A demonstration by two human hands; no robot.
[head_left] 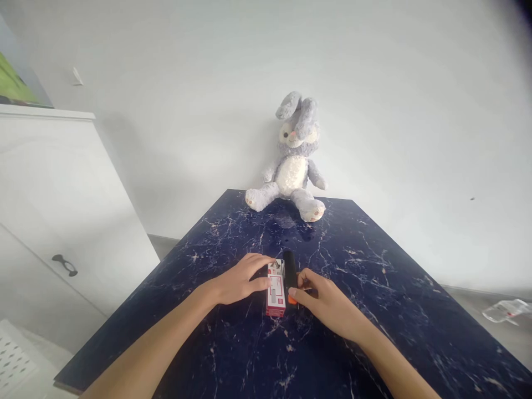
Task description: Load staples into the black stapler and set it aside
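Observation:
A small red-and-white cardboard box [276, 291] lies on the dark blue marbled table, its long side pointing away from me. My left hand [239, 280] comes at it from the left, fingertips on its far end and thumb against its left edge. Right beside the box is a long black object with an orange end [290, 269], perhaps a stapler. My right hand [322, 296] pinches its near part, thumb over the orange end and bent fingers along the right side. The remaining right fingers are partly hidden.
A grey plush rabbit [292, 174] sits at the table's [199, 249] far edge against the white wall. To the left stands a white cabinet [54, 194] with a dark handle. A clear plastic item [505, 311] lies beyond the table's right edge.

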